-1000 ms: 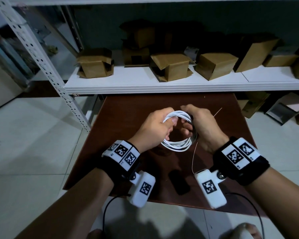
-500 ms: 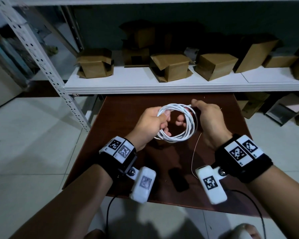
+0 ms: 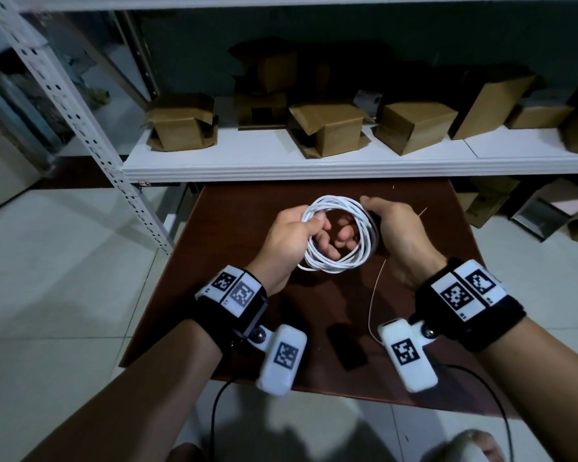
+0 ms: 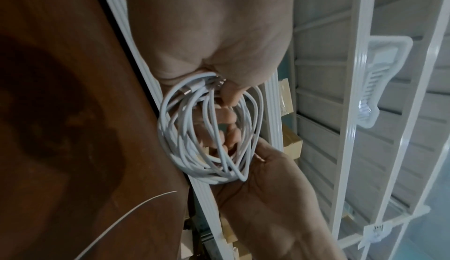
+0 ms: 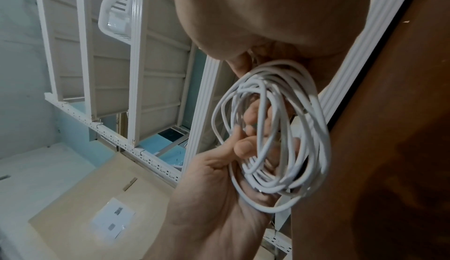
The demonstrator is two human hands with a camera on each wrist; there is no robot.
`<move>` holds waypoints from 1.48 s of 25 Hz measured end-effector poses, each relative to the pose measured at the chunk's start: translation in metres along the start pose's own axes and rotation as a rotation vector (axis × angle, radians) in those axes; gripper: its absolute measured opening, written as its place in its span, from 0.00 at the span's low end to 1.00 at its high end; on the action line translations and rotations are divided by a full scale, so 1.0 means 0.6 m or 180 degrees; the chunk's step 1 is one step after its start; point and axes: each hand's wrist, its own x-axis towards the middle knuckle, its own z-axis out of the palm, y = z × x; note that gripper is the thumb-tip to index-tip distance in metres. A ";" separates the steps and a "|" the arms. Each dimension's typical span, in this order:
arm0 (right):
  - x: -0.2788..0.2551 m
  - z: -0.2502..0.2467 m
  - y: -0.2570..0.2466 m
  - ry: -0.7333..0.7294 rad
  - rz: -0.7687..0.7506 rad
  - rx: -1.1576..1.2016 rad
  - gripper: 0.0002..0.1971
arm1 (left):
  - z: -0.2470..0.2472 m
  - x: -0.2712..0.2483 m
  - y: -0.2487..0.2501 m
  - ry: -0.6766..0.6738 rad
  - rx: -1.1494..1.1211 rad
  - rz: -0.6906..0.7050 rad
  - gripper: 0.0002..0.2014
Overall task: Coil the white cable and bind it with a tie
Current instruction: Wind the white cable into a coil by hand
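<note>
The white cable (image 3: 336, 261) is wound into a coil of several loops, held above the brown table (image 3: 234, 228). My left hand (image 3: 314, 230) grips the coil's left side, thumb on top. My right hand (image 3: 364, 218) grips its right side, fingers curled through the loops. A thin pale wire tie (image 3: 374, 295) hangs down from under the right hand, and its other end pokes out past the knuckles. In the left wrist view the coil (image 4: 209, 133) sits between my left hand (image 4: 219, 83) and the right palm (image 4: 268, 196). The right wrist view shows the coil (image 5: 272, 133) and my left thumb (image 5: 243, 146) on it.
A small black object (image 3: 346, 348) lies on the table near its front edge. Behind the table a white shelf (image 3: 314, 163) carries several cardboard boxes (image 3: 327, 128). A perforated white upright (image 3: 80, 121) stands at the left. More boxes sit on the floor at the right.
Both hands have carried the coil a little farther from me. The coil has turned to face the camera more openly, and my right hand has slid from its top to its right side.
</note>
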 end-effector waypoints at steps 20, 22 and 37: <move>0.000 -0.002 0.009 -0.1112 0.0243 -0.0744 0.08 | -0.004 -0.014 0.011 0.0374 0.2301 0.0425 0.12; 0.009 -0.003 0.010 -0.0329 -0.0126 -0.1576 0.07 | -0.006 -0.009 0.008 0.0237 0.2273 0.0429 0.13; 0.024 -0.003 0.040 -0.1119 -0.0708 -0.0982 0.06 | -0.019 -0.014 0.033 -0.0243 0.0332 -0.0127 0.11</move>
